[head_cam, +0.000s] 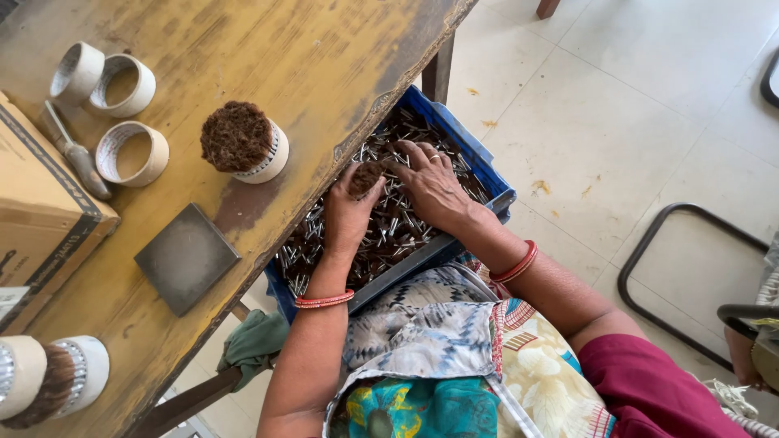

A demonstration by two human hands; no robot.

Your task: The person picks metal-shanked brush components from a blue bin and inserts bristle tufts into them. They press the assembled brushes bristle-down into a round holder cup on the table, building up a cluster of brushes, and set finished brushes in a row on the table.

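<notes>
Clump of brown fibre (365,177) pinched in left hand (347,212), fingers closed round it, over blue crate (489,159) under worktop (324,65) edge. Right hand (434,188) laid on metal pins (389,231), fingers apart, mid-gathering.

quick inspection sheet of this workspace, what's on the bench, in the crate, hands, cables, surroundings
surface: worn yellow wooden table, paint scuffed, dark stains.
job's things: blue crate under the table edge, on the person's lap, full of small metal pins and brown fibre; a brown fibre tuft sits between the hands.
clutter: fibre-filled ring, three empty white rings, a metal-bladed tool, dark square plate, cardboard box, two finished brushes at the lower left.
grippers: left hand pinches the tuft; right hand rests spread on the pins, fingertips at the tuft.
cables: nothing seen.
surroundings: tiled floor, black metal frame, green cloth.
</notes>
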